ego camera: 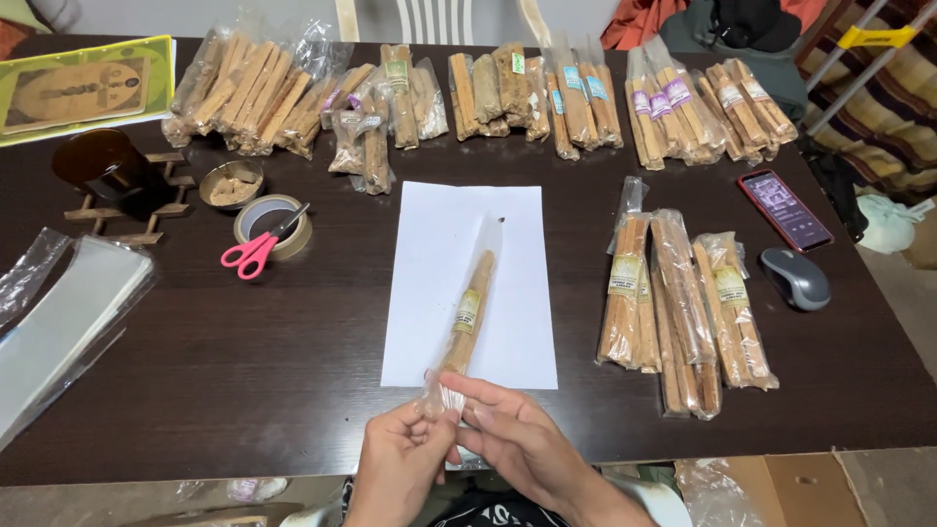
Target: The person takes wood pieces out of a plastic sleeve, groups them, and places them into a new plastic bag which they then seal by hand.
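A long clear plastic bag with a tan wooden stick point(471, 307) and a small label lies lengthwise on a white sheet of paper point(429, 263). Its near end is pinched between my two hands at the table's front edge. My left hand point(402, 461) grips the bag's bunched open end from the left. My right hand point(515, 441) holds the same end from the right, fingers curled over it.
Several packed stick bags lie to the right point(683, 298) and in a row along the back point(488, 93). Pink scissors point(256, 250) rest on a tape roll point(276, 221). Empty clear bags point(59, 312) lie left; phone point(785, 209) and mouse point(795, 278) right.
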